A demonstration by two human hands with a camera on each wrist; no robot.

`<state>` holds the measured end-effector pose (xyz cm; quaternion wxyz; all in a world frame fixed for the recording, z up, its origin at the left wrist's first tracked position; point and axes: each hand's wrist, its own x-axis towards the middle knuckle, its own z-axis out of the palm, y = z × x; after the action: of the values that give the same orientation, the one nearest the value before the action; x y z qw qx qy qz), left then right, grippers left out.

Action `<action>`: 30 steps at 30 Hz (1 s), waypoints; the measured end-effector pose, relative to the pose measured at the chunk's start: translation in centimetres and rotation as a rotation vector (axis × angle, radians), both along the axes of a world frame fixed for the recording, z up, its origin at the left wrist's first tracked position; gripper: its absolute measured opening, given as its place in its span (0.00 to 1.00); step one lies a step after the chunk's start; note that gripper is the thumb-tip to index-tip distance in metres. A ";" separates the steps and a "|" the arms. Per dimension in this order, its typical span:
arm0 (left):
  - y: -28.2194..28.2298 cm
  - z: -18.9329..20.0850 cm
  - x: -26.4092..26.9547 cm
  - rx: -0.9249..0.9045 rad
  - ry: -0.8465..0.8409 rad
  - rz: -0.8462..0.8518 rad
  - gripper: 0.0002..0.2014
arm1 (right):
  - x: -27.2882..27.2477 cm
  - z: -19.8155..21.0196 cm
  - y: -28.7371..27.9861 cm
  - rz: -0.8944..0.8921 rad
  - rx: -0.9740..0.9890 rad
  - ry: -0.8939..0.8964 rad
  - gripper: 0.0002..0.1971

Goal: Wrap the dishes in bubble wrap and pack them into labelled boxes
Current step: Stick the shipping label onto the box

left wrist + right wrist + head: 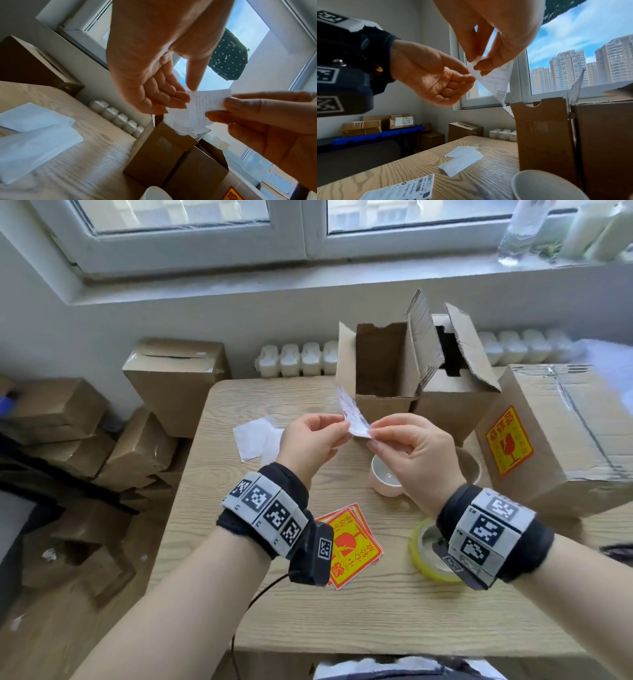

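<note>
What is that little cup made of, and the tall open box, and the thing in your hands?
The little cup looks like glazed ceramic: smooth, glossy, pale pink outside and white inside. The tall open box is brown corrugated cardboard, matte, with ridged flap edges showing. The label pinched by the left hand and right hand seems thin printed paper; it bends and light shines through it.

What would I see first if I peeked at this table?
First, two hands: the left hand and right hand pinch a small printed label between them, up above the wooden table. Just behind stands an open cardboard box, and bright red-and-yellow fragile stickers lie near the left wrist. A white cup sits under the right hand.
</note>
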<state>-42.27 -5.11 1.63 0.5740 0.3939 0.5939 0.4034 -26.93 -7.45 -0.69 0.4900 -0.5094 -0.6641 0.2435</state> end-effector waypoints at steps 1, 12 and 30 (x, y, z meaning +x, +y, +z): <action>0.2 0.2 0.5 0.011 -0.001 -0.015 0.04 | 0.7 0.0 -0.1 -0.002 0.002 -0.018 0.08; 2.4 2.8 11.0 0.183 0.099 -0.159 0.03 | 13.4 3.2 1.1 -0.342 -0.215 0.130 0.07; 3.9 0.0 32.7 0.370 0.773 -0.350 0.13 | 36.9 2.2 4.7 -0.304 -0.505 0.264 0.09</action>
<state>-9.57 -1.21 1.62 0.2897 0.7056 0.6070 0.2232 9.98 -2.75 1.52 0.4606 -0.6724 -0.4297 0.3888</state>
